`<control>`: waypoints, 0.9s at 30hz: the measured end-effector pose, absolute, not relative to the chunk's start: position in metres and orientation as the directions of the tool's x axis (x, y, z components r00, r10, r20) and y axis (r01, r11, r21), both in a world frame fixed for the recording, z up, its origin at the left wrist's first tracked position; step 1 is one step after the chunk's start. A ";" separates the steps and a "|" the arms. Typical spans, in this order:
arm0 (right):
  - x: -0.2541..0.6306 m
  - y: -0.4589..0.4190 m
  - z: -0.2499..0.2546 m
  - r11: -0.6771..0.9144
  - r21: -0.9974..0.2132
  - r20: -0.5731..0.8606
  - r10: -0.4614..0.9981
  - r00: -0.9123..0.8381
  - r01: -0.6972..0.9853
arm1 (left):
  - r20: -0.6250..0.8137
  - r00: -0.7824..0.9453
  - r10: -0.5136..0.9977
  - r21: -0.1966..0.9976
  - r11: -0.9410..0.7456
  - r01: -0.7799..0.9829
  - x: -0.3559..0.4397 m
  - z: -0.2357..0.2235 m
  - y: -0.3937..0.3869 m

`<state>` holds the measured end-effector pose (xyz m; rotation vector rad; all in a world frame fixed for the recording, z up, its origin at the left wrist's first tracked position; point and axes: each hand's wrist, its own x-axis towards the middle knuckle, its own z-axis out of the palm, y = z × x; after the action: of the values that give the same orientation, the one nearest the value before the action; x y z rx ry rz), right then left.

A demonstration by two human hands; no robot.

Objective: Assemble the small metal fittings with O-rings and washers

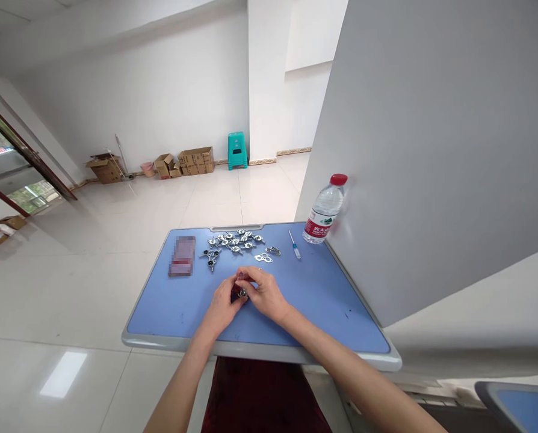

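Both of my hands meet over the middle of a blue table (323, 300). My left hand (220, 308) and my right hand (264, 293) are closed together around a small dark part (241, 291) with a bit of metal showing. A pile of small silver metal parts (235, 240) lies farther back on the table. Apart from the pile, a few more silver pieces (263, 257) and a small group (211, 257) rest closer to my hands.
A small screwdriver with a blue handle (295, 245) and a water bottle with a red cap (325, 209) stand at the back right, beside a grey partition (431, 150). A blurred reddish flat object (182, 256) lies at the left. Cardboard boxes (195, 160) and a teal stool (237, 150) line the far wall.
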<state>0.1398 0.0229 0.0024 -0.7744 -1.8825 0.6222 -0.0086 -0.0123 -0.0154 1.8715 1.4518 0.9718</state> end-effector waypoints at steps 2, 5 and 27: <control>0.139 0.023 0.003 0.673 -0.694 0.593 0.736 -0.328 0.256 | 0.207 0.149 0.967 0.796 -0.255 0.550 -0.009 -0.016 -0.012; 0.139 0.023 0.004 0.680 -0.688 0.596 0.729 -0.338 0.255 | 0.211 0.150 0.966 0.801 -0.259 0.540 -0.009 -0.016 -0.013; 0.144 0.025 -0.001 0.806 -0.551 0.676 0.583 -0.450 0.215 | 0.219 0.157 0.963 0.793 -0.269 0.546 -0.008 -0.016 -0.012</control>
<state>0.1440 0.0247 -0.0008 -0.5913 -2.0341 0.4844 -0.0084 -0.0119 -0.0157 1.8907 1.4305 0.9878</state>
